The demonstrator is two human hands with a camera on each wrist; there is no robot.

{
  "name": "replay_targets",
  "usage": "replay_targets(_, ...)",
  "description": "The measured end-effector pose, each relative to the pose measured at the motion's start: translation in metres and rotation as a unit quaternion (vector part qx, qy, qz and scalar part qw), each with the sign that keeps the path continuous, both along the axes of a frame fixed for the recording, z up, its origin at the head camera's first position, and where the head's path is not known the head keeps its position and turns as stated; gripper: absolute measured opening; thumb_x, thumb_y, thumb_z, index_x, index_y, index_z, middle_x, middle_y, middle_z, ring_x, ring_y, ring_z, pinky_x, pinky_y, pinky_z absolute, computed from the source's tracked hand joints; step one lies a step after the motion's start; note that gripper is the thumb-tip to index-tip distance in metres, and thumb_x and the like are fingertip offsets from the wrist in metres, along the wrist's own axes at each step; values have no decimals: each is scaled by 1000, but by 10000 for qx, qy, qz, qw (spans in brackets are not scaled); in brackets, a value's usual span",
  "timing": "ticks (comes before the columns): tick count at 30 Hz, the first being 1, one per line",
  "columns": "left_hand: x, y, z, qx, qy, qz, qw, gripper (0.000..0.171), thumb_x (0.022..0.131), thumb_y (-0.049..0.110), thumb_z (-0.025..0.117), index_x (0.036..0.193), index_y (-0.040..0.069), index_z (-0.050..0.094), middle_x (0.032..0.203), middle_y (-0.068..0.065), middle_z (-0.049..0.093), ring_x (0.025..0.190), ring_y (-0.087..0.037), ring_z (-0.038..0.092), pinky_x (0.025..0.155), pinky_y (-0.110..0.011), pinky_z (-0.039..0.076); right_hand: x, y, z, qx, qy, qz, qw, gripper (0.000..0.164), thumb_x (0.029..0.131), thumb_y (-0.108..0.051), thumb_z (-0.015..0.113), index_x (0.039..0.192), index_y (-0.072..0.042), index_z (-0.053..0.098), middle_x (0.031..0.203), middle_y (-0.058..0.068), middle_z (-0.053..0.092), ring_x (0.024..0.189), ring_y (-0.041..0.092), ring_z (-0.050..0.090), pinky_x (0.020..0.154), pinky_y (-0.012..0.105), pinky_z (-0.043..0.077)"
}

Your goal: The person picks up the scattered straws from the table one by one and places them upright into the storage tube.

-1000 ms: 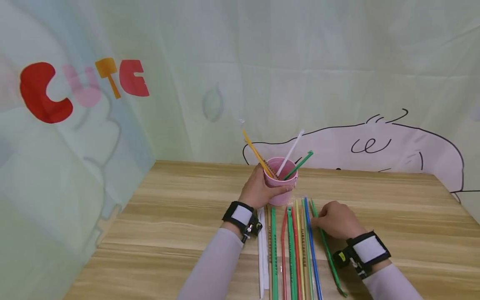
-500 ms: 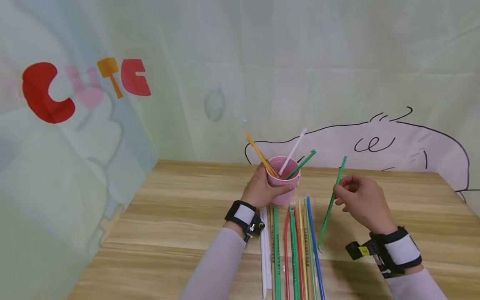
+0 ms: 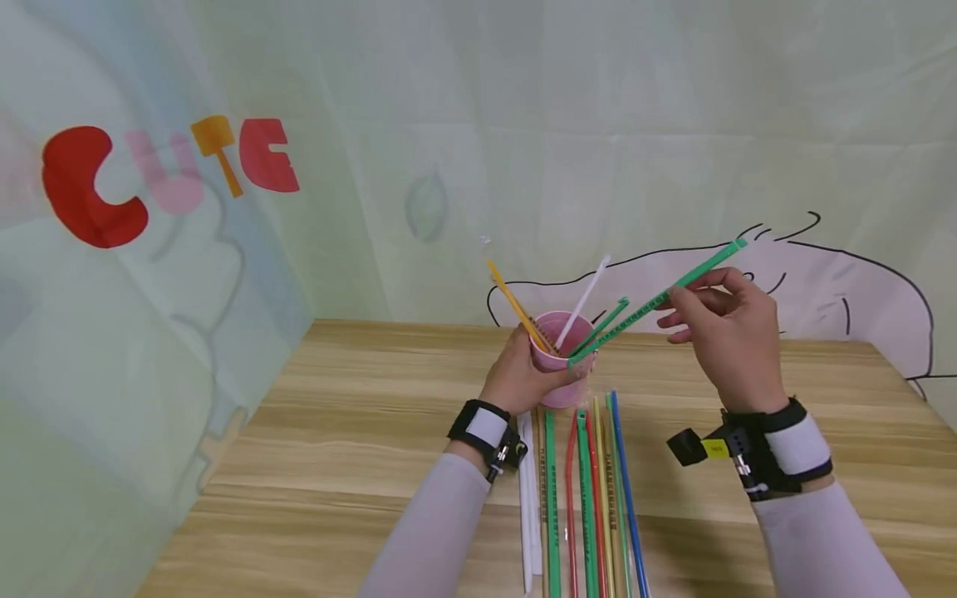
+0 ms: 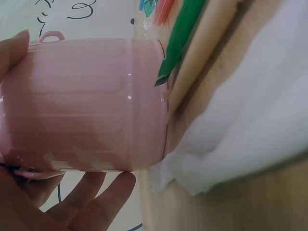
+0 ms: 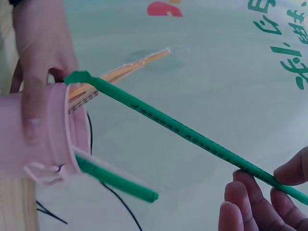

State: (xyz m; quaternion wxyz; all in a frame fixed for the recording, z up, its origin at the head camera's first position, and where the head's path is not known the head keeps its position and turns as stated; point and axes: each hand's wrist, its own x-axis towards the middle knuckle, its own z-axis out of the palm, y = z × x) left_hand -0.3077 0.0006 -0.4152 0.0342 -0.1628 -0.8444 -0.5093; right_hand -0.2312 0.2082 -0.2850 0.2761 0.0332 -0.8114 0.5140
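Note:
My left hand (image 3: 516,378) grips a small pink bucket (image 4: 86,96), its thumb across the front near the rim. Out of the bucket lean a yellow-orange straw (image 3: 507,295), a white straw (image 3: 585,301) and a short-looking green straw (image 3: 611,317). Between thumb and fingers, my right hand (image 3: 736,336) pinches another green wrapped straw (image 5: 168,127) with dark print along it. That straw slants down to the left, its lower end overlapping the bucket's rim in the head view. In the right wrist view this end appears right at the bucket's mouth.
In front of the bucket, several straws lie side by side on the wooden table (image 3: 359,432), among them a white one (image 3: 526,507), a wide green one (image 3: 552,507) and a blue one (image 3: 629,498). A printed cloth backdrop (image 3: 374,208) rises behind the table's back edge.
My right hand has picked the green straw up off the table, raised it and tilted it so its lower end reaches the bucket's rim. My left hand stays on the bucket.

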Motion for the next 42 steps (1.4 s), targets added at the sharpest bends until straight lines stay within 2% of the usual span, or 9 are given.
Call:
replay_targets(4, -1, 1, -1, 100, 17, -64, 9999, 90, 66, 52, 79, 139, 19, 38, 130, -2, 53, 115, -13, 51, 98, -38, 46, -9, -7, 4, -45, 8, -114, 9999, 19, 90, -23, 64, 100, -8, 56, 82, -7, 72, 64, 11, 69, 51, 15, 56)
replay_targets(8, 0, 3, -2, 72, -2, -34, 10000, 93, 65, 55, 78, 140, 20, 37, 129, -2, 52, 114, -12, 51, 97, -38, 47, -19, -12, -1, 88, -105, -107, 9998, 23, 90, -26, 63, 101, -6, 56, 81, -8, 71, 64, 10, 69, 52, 15, 56)
replay_targets(15, -2, 3, -4, 122, 54, -47, 9999, 90, 65, 54, 78, 139, 21, 38, 127, 1, 54, 112, -11, 52, 96, -37, 47, -31, -23, -20, 349, -605, -43, 9975, 30, 91, -31, 61, 103, -4, 56, 91, 14, 73, 62, 7, 67, 53, 15, 54)
replay_targets(19, -2, 3, -4, 89, 21, -23, 10000, 91, 66, 55, 78, 139, 20, 36, 127, 0, 54, 112, -11, 52, 96, -37, 47, -38, -28, -32, 495, -920, -99, 9945, 30, 91, -32, 61, 104, -5, 57, 93, 16, 73, 62, 6, 67, 53, 15, 52)
replay_targets(25, 0, 2, -3, -3, -170, 91, 9998, 96, 64, 60, 76, 140, 19, 34, 128, -1, 52, 111, -14, 53, 96, -39, 48, -47, -33, -50, 1010, -1017, -175, 9895, 29, 89, -33, 63, 100, -6, 65, 90, 13, 72, 72, 18, 66, 56, 25, 51)
replay_targets(31, 0, 3, -4, 51, -178, 75, 9998, 96, 64, 58, 77, 140, 19, 34, 129, -1, 51, 111, -14, 52, 96, -39, 48, -53, -33, -62, 1600, -1037, -286, 9812, 36, 84, -39, 68, 88, -4, 66, 85, 14, 67, 75, 25, 56, 53, 32, 42)
replay_targets(38, 0, 3, -3, 49, -213, 31, 9998, 96, 65, 56, 78, 141, 19, 33, 130, -2, 51, 113, -14, 52, 97, -39, 47, -49, -28, -65, 1321, -1287, -369, 9822, 51, 79, -52, 68, 84, -4, 51, 72, 10, 52, 60, 22, 46, 42, 29, 35)
replay_targets(40, 1, 3, -2, 44, -219, 36, 9997, 96, 65, 56, 78, 141, 19, 33, 130, -3, 51, 114, -14, 52, 97, -39, 47, -47, -26, -66, 1154, -1289, -334, 9843, 57, 78, -55, 67, 89, -3, 48, 74, 9, 49, 61, 21, 45, 43, 29, 35)
replay_targets(42, 1, 2, -2, 64, -238, 39, 9997, 96, 65, 55, 78, 141, 19, 33, 130, -3, 51, 114, -14, 52, 97, -39, 47, -44, -25, -67, 912, -1340, -261, 9864, 65, 76, -58, 66, 102, -2, 47, 81, 9, 48, 66, 21, 46, 47, 29, 38)
